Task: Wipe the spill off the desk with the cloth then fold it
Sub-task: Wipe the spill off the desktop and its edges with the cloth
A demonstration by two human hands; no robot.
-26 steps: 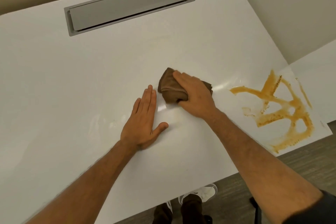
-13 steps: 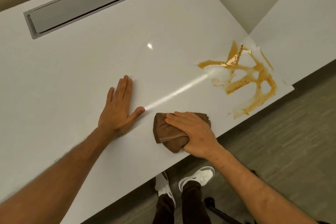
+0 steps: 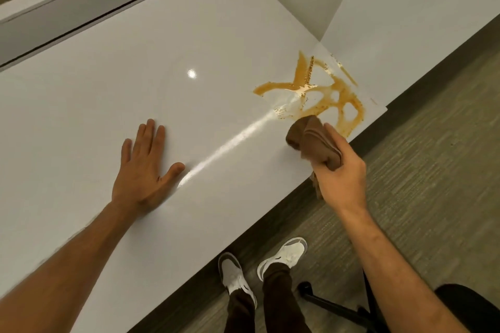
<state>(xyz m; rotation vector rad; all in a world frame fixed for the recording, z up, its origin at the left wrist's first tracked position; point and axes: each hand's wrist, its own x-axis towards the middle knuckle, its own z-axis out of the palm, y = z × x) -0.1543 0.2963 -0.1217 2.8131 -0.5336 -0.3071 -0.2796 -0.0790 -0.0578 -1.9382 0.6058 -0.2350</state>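
Note:
An orange-brown spill [image 3: 319, 89] spreads in looping streaks over the right corner of the white desk [image 3: 216, 35]. My right hand [image 3: 343, 173] grips a bunched brown cloth [image 3: 311, 140] at the desk's front edge, the cloth's tip touching or just short of the spill's near side. My left hand [image 3: 146, 167] lies flat on the desk with its fingers spread, well left of the spill and holding nothing.
A grey cable hatch [image 3: 81, 5] is set into the desk at the back left. A second white desk [image 3: 405, 8] adjoins at the right. Below the front edge are my feet in white shoes [image 3: 284, 254] and a black chair base [image 3: 332, 305] on grey floor.
My right hand has carried the cloth to the right along the front edge, up to the spill, and lifted it into a bunched grip. My left hand has stayed flat.

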